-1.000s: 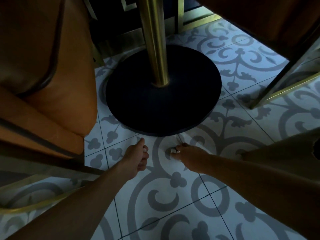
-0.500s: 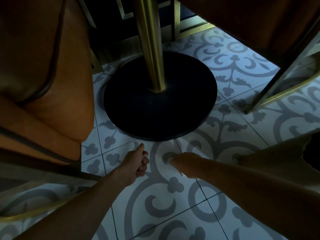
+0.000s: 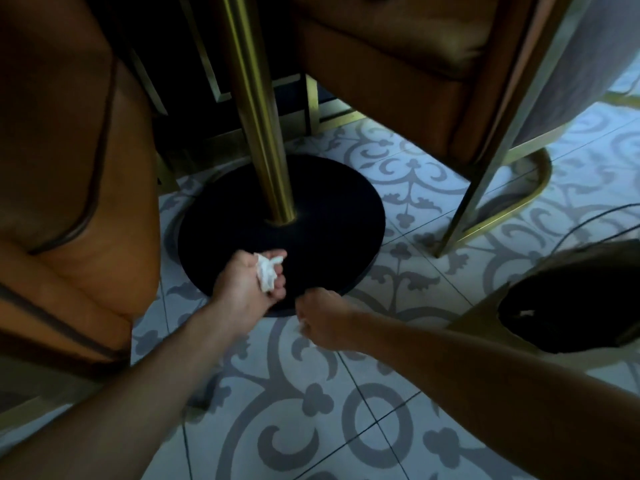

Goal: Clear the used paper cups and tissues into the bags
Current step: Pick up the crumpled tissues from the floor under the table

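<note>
My left hand is turned palm up over the front edge of the black table base, with crumpled white tissue cupped in it. My right hand is a closed fist just to its right, low over the floor tiles; a small white scrap shows at its fingertips. At the far right, a brown paper bag with a black liner stands open, and something pale lies inside it. No paper cup is visible.
A brass table post rises from a round black base. Orange upholstered chairs stand at left and upper right, with brass legs. The floor is patterned grey tile. A dark cable runs at right.
My left hand turned palm up, and the tissue now shows in it. My right hand closed into a fist near the left one. The view lifted, so the bag's opening shows.
</note>
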`<state>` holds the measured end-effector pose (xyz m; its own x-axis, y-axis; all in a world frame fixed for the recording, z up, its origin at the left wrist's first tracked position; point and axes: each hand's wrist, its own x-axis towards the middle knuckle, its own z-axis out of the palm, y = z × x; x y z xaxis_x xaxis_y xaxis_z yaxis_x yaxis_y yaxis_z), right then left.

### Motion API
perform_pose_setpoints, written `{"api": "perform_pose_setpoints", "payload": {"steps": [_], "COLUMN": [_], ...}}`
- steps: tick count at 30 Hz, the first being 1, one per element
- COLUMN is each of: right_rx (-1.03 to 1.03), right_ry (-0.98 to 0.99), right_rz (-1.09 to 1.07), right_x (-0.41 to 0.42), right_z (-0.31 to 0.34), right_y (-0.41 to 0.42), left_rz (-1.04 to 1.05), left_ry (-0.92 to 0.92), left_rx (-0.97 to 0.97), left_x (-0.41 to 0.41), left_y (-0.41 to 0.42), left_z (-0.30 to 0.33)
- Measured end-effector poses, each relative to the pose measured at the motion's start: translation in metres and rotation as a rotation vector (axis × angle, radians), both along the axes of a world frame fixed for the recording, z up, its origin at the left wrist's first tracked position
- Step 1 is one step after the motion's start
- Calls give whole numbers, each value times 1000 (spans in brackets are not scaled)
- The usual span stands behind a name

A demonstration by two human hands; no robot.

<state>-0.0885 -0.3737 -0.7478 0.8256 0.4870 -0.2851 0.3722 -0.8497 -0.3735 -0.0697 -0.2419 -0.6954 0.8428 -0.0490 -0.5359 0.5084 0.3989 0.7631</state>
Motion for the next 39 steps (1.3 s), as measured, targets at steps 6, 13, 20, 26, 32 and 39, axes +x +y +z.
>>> {"api": "perform_pose_setpoints", "payload": {"steps": [6, 13, 20, 26, 32, 39], "right_rx": [152, 267, 404, 415, 258, 169], "right_ry": [-154, -371, -655, -732, -543, -430], "right_rz": [-137, -195, -372, -562, -682, -758], "right_x": [2, -20, -60, -92, -113, -113], "right_z": [96, 194, 269, 277, 235, 183], "right_y": [-27, -97, -191, -275, -325, -344], "left_rz": [-51, -152, -345, -555, -743, -787], "left_ry": [-322, -587, -800, -963, -1057, -1287], "left_rx": [5, 41, 55, 147, 387, 750], "left_x": [24, 9, -17, -44, -59, -75], "left_y": [-14, -57, -126, -187, -234, -254], "left_z": [67, 128, 169, 168, 132, 88]}}
